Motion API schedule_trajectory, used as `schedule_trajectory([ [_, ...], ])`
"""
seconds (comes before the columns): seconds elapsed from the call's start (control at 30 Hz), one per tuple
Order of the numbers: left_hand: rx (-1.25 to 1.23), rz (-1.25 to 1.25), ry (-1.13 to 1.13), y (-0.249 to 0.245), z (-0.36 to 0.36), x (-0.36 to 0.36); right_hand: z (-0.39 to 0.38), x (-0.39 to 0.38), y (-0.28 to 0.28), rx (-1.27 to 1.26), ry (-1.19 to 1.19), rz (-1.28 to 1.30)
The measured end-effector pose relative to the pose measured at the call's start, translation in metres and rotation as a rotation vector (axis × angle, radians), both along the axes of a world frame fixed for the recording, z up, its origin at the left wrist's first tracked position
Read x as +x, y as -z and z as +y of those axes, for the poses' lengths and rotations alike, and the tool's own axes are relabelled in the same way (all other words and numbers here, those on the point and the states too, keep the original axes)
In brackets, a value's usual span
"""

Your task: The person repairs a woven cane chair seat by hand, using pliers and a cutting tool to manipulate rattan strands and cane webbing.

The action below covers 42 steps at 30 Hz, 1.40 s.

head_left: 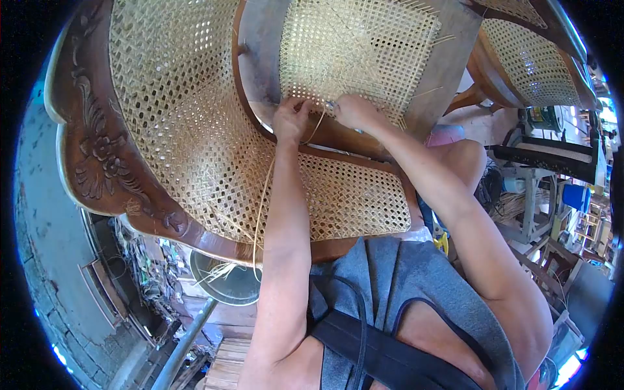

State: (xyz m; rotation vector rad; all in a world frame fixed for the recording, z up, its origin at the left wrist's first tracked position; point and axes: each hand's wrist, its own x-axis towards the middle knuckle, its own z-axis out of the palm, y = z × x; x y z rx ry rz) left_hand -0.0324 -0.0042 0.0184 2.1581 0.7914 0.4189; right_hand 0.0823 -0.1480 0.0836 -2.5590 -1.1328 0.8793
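My left hand (292, 118) is at the lower left corner of a woven cane panel (354, 55), fingers curled in a pinch; what lies between them is hidden. Just to its right, my right hand (355, 113) is closed around a slim tool (331, 104) whose metallic tip shows at the panel's lower edge. Between the hands a pale cane strand (323, 119) hangs in a loop. Another length of cane (259, 221) runs down beside my left forearm. The panel sits in a wooden frame (416, 97), with loose cane ends sticking out along its right side.
Woven cane and a carved wooden border (104, 153) curve around the left. Below is a bucket (227, 286) with pale strands at its rim. Another cane-backed chair (533, 62) stands at upper right, near a wooden stand (536, 201) and a blue container (576, 196).
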Motion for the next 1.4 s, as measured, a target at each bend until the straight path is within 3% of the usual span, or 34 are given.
schedule_trajectory([
  [0.3,0.003,0.067,-0.060,-0.008,0.006,0.000,0.047,0.000,-0.021,-0.251,0.000,0.022],
  [0.37,0.086,0.043,-0.070,-0.006,0.006,0.000,0.050,0.001,-0.016,-0.226,0.037,-0.016],
  [0.57,-0.007,-0.083,-0.089,0.004,0.006,0.002,0.046,-0.002,-0.020,-0.215,0.032,-0.022],
  [0.7,-0.075,-0.064,-0.056,0.003,0.009,-0.001,0.047,-0.001,-0.019,-0.219,0.003,-0.037],
  [0.87,0.025,-0.013,-0.049,0.003,0.000,0.005,0.045,-0.003,-0.019,-0.180,0.042,-0.048],
  [1.2,-0.066,-0.093,-0.012,0.016,0.002,0.006,0.050,0.002,-0.011,-0.229,0.016,-0.069],
  [1.4,0.020,-0.124,0.032,0.014,-0.002,0.004,0.050,0.002,-0.009,-0.259,0.001,-0.079],
])
